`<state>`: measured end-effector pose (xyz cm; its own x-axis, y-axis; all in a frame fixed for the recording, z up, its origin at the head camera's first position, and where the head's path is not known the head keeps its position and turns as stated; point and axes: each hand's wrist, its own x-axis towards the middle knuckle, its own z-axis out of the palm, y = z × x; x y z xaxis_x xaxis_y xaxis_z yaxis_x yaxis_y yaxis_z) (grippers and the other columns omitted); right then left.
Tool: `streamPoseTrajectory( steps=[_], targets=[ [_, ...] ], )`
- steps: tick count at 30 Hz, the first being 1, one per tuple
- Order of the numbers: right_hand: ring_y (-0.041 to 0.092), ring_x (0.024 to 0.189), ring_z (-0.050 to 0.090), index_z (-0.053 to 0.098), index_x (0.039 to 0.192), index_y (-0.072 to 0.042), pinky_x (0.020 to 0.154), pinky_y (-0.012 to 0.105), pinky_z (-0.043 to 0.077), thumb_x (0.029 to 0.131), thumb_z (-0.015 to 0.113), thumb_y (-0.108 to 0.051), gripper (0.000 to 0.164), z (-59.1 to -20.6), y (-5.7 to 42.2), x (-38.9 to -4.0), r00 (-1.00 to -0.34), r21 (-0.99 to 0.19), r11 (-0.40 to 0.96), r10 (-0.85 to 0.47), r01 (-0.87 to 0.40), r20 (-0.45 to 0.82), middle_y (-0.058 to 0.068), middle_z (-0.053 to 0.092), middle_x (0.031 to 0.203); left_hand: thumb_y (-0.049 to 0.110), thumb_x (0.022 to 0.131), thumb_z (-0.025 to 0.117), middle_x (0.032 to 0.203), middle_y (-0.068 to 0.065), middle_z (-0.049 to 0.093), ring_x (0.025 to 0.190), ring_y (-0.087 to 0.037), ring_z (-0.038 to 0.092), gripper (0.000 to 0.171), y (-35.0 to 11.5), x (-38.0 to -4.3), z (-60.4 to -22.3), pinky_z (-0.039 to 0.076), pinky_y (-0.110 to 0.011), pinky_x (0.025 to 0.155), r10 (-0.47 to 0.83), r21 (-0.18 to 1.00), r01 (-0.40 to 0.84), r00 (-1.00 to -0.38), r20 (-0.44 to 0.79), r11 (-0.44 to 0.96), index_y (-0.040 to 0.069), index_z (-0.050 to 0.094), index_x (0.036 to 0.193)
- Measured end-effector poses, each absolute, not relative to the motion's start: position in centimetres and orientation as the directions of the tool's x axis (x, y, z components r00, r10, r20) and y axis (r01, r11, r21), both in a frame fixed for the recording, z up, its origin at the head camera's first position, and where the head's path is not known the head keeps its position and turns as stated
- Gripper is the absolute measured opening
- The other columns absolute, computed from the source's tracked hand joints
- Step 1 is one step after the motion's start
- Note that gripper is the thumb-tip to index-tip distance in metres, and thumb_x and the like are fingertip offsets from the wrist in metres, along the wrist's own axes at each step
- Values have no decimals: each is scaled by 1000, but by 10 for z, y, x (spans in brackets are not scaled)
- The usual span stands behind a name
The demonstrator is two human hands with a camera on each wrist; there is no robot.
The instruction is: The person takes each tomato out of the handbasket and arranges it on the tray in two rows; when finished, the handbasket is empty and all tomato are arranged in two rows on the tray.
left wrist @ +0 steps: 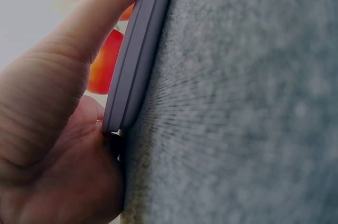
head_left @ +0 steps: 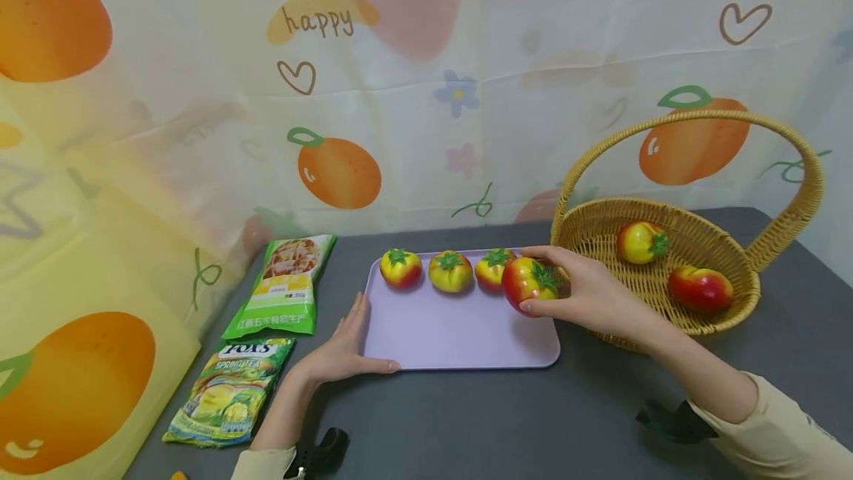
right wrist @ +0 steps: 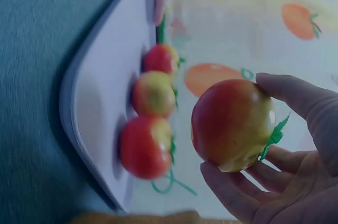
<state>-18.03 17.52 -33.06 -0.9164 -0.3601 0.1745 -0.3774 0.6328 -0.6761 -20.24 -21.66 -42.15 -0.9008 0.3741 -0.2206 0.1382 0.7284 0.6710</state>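
"Details, nearest first?"
"The left hand [head_left: 335, 352], fingers straight, rests against the left edge of a lilac tray [head_left: 440, 343]; the right hand [head_left: 589, 289] grips a red-and-yellow fruit [head_left: 523, 281] at the tray's right end."
"And beyond?"
"Three similar fruits [head_left: 449, 272] line the tray's far side, a wicker basket [head_left: 666, 217] on the right holds two more fruits [head_left: 700, 290], and a printed cloth [head_left: 413, 169] hangs at the back"

Cream fabric sleeve [head_left: 776, 428] behind the grip, black flap-like band [head_left: 676, 422] beside it; and there, farther left, matching cream sleeve [head_left: 262, 465], black strap [head_left: 326, 454]!
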Motion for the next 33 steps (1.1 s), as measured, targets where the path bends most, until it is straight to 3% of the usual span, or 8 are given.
streamPoseTrajectory(
  steps=[9, 17, 33],
  targets=[
    [25, 109, 56, 52, 138, -11, 82, 35, 55, 78, 82, -34, 70, -349, 143, -196, -889, -740, 548, -435, -390, 147, 8, 59, 125, 49, 74, 81, 160, -18, -16, 146, -38, -12, 128, -217, -202, -425, -6, -57, 114, 377, 677, 142, -901, -213, 723, 3, -7, 155],
    [23, 107, 56, 54, 137, -10, 92, 45, 46, 78, 80, -34, 69, -356, 109, -204, -863, -714, 556, -486, -426, 137, 8, 59, 129, 48, 75, 81, 160, -18, -16, 146, -39, -12, 127, -218, -201, -422, -5, -58, 114, 369, 682, 130, -903, -218, 720, 4, -7, 155],
    [19, 104, 55, 56, 133, -7, 95, 42, 48, 78, 80, -29, 64, -372, 50, -215, -809, -691, 540, -576, -481, 113, 5, 60, 126, 50, 74, 80, 161, -14, -17, 146, -38, -12, 127, -217, -201, -422, -5, -58, 114, 351, 685, 92, -903, -248, 723, 8, -7, 156]
  ],
)
